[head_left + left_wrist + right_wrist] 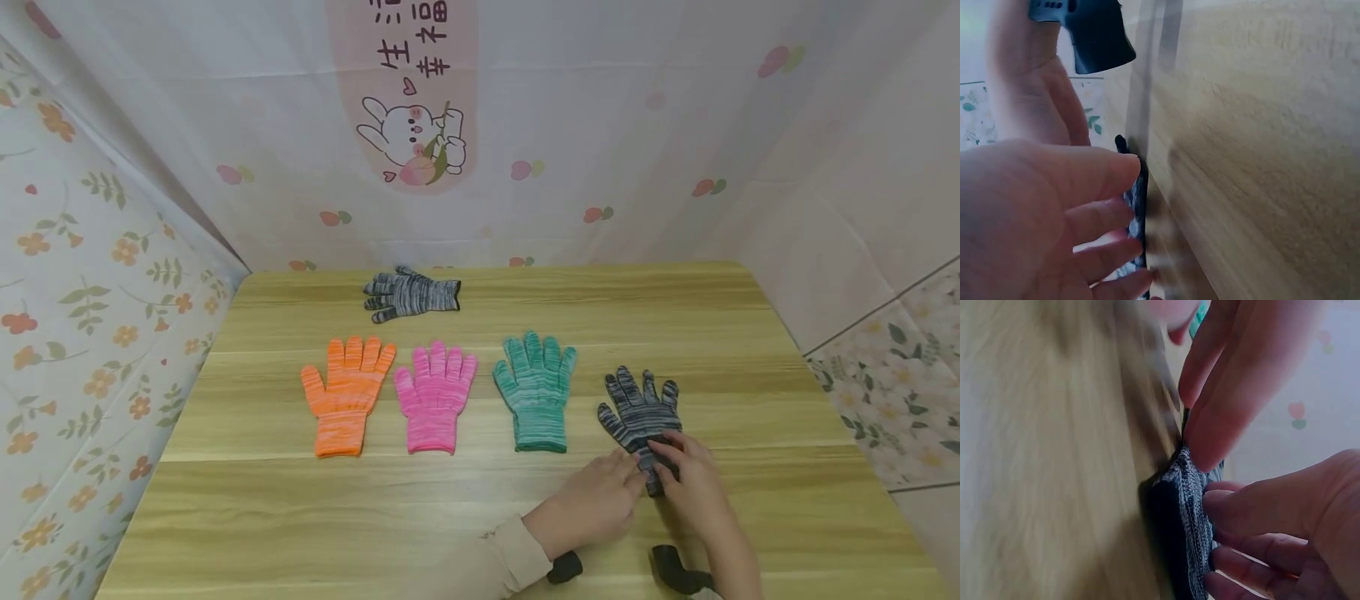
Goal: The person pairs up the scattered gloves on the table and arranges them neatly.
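A dark grey, striped knit glove (641, 417) lies palm-down or palm-up alike on the table at the right, fingers pointing away. My left hand (596, 497) reaches across to the left side of its cuff, fingertips right at the fabric. On the other side, my right hand (693, 483) rests its thumb and fingertips on the glove's lower part. The right wrist view shows the glove (1191, 512) edge-on, with relaxed right fingers (1254, 506) along it. In the left wrist view the left hand (1054, 212) has its fingers extended and spread beside the glove.
Left of the hands lie a green glove (534, 392), a pink glove (435, 398) and an orange glove (348, 396) in a row. Another grey glove (412, 294) lies sideways near the back edge of the wooden table (300, 517). Printed curtains (285, 133) hang behind.
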Demonstrator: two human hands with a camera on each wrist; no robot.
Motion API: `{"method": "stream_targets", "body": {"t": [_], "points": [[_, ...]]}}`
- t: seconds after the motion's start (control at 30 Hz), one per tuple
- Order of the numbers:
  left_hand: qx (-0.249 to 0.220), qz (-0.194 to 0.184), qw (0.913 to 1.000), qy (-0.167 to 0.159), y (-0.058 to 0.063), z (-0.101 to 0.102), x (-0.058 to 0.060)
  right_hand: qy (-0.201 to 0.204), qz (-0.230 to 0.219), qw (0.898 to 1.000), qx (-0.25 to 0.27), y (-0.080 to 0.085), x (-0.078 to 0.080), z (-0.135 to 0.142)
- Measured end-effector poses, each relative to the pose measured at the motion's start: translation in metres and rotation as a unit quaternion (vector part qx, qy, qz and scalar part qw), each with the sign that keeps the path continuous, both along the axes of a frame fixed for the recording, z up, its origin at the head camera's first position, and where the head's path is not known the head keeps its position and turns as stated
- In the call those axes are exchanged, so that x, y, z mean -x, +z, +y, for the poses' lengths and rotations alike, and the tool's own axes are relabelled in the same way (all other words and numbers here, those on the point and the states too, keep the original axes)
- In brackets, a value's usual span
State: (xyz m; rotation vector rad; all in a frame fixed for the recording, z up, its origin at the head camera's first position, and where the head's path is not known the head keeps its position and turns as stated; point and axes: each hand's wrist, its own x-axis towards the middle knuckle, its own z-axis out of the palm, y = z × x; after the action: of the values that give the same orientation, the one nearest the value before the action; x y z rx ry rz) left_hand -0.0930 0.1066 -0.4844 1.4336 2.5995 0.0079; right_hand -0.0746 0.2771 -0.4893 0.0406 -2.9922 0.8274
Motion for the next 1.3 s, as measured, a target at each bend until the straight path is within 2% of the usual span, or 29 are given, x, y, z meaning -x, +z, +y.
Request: {"method": "stream_targets", "body": {"t": [0.17, 0.33, 0.6, 0.77, 0.9, 1.07, 1.2, 1.3], "points": [[0.012, 0.008, 0.9987, 0.049, -0.001, 0.004, 0.005, 0.011, 0.003, 1.0, -0.006, -0.001, 0.008, -0.005], [0.018, 0.038, 0.9959, 0.08, -0.004, 0.009, 0.012, 0.014, -0.007, 1.0, -0.012, -0.002, 0.018, -0.005], [0.062, 0.029, 0.9905, 0.12, -0.002, 0.018, 0.025, 0.03, -0.03, 0.999, 0.012, -0.001, 0.035, 0.0], [0.059, 0.02, 0.9892, 0.133, -0.002, 0.02, 0.031, 0.025, -0.044, 0.998, 0.038, -0.001, 0.041, 0.005], [0.047, 0.005, 0.9892, 0.139, -0.001, 0.02, 0.033, 0.019, -0.045, 0.997, 0.061, -0.001, 0.042, 0.007], [0.05, -0.023, 0.988, 0.145, -0.001, 0.022, 0.035, 0.002, -0.018, 0.995, 0.098, -0.001, 0.037, 0.012], [0.055, -0.038, 0.9869, 0.147, -0.001, 0.022, 0.036, -0.028, 0.019, 0.995, 0.09, -0.001, 0.029, 0.012], [0.055, -0.039, 0.9868, 0.147, -0.001, 0.022, 0.037, -0.043, 0.022, 0.996, 0.073, -0.002, 0.026, 0.012]]}}
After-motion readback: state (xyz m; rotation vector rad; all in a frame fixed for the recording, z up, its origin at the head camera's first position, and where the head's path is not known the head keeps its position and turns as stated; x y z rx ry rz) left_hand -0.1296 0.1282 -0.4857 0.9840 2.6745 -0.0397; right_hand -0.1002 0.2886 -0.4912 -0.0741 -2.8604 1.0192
